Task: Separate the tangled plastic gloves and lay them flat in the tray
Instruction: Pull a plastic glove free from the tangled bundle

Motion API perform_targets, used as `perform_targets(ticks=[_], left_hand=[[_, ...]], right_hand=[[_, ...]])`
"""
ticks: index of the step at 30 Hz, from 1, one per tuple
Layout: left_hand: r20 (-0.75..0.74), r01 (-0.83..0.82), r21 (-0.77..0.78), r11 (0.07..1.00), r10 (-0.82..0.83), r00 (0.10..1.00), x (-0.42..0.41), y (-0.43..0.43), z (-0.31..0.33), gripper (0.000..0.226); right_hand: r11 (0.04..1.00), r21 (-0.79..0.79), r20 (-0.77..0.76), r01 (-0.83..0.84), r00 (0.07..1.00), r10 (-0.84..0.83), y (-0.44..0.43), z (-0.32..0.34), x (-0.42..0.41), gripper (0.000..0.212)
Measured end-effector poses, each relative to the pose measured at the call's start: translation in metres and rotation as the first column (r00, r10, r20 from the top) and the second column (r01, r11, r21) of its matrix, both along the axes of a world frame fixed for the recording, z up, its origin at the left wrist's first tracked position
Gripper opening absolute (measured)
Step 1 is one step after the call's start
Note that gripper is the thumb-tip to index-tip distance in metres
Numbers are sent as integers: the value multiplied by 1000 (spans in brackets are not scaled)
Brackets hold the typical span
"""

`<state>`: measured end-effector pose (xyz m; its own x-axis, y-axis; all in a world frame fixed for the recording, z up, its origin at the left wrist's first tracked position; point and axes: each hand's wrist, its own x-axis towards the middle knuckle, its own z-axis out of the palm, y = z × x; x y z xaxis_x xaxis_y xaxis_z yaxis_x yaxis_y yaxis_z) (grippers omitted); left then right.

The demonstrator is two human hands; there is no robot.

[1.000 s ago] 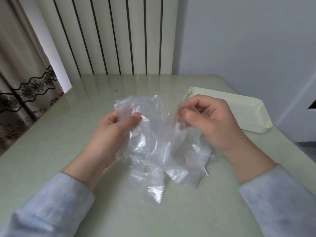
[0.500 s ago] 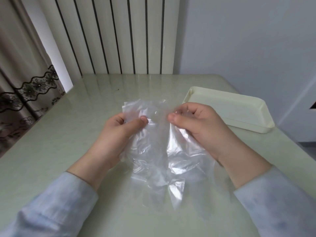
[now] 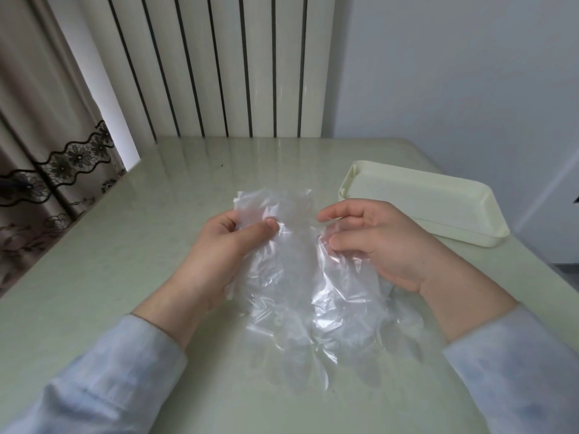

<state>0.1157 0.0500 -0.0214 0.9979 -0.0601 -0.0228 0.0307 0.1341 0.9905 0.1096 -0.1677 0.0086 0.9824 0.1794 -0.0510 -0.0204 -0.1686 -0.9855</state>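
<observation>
A bunch of clear plastic gloves [image 3: 297, 277] hangs between my hands over the middle of the table, with the glove fingers trailing onto the tabletop toward me. My left hand [image 3: 225, 255] pinches the upper left cuff edge between thumb and fingers. My right hand [image 3: 385, 245] is curled at the right side of the plastic. Its thumb lies under the film and its index finger is lifted a little off it. The cream tray [image 3: 463, 238] stands just behind and to the right of my right hand, with nothing visible in it.
The pale green table [image 3: 125, 261] ends at a white ribbed radiator [image 3: 219, 73] at the back. A lace-trimmed curtain [image 3: 47, 136] hangs off the left edge. The right table edge runs just past the tray.
My hands have drawn slightly apart, spreading the plastic wider. My right index finger and thumb have opened from their tight pinch. The glove fingers now lie lower on the table.
</observation>
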Motion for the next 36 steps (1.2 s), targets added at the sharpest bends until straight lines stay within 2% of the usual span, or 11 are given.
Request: perform_targets(ticks=[4, 6, 7, 10, 13, 18, 22, 28, 31, 34, 36], left_hand=[[1, -21, 41, 999, 21, 1000, 2, 2, -3, 10], [3, -12, 18, 1000, 12, 1000, 2, 1, -3, 6], [7, 0, -1, 1000, 0, 1000, 1, 0, -3, 12], [21, 36, -16, 999, -36, 999, 0, -1, -2, 27], [29, 52, -39, 998, -51, 998, -2, -4, 0, 9], [71, 131, -23, 991, -129, 989, -6, -7, 2, 15], [65, 79, 26, 997, -80, 995, -8, -8, 3, 11], [33, 8, 104, 995, -11, 999, -13, -11, 9, 23], [20, -2, 87, 996, 0, 1000, -16, -14, 13, 28], [-3, -22, 62, 998, 22, 1000, -17, -15, 14, 30], [-17, -60, 64, 996, 61, 998, -15, -14, 14, 31]], right_hand=[[994, 106, -6, -6, 1000, 7, -1, 1, 1, 26], [982, 186, 0, -19, 1000, 20, 0, 2, 0, 23], [968, 247, -7, -37, 999, 40, 1, 3, -2, 23], [877, 462, -27, -134, 986, 165, 7, 6, -6, 26], [797, 589, -32, -129, 983, 182, 18, 5, -11, 23], [876, 476, -24, 74, 997, -71, 34, -12, -4, 17], [903, 376, 10, 210, 973, -230, 37, -18, -2, 5], [928, 296, 80, 227, 962, -261, 38, -21, 1, 19], [954, 192, 145, 230, 955, -259, 38, -22, 2, 29], [958, 182, 182, 219, 950, -252, 36, -25, 4, 43], [958, 184, 190, 219, 948, -254, 35, -26, 5, 41]])
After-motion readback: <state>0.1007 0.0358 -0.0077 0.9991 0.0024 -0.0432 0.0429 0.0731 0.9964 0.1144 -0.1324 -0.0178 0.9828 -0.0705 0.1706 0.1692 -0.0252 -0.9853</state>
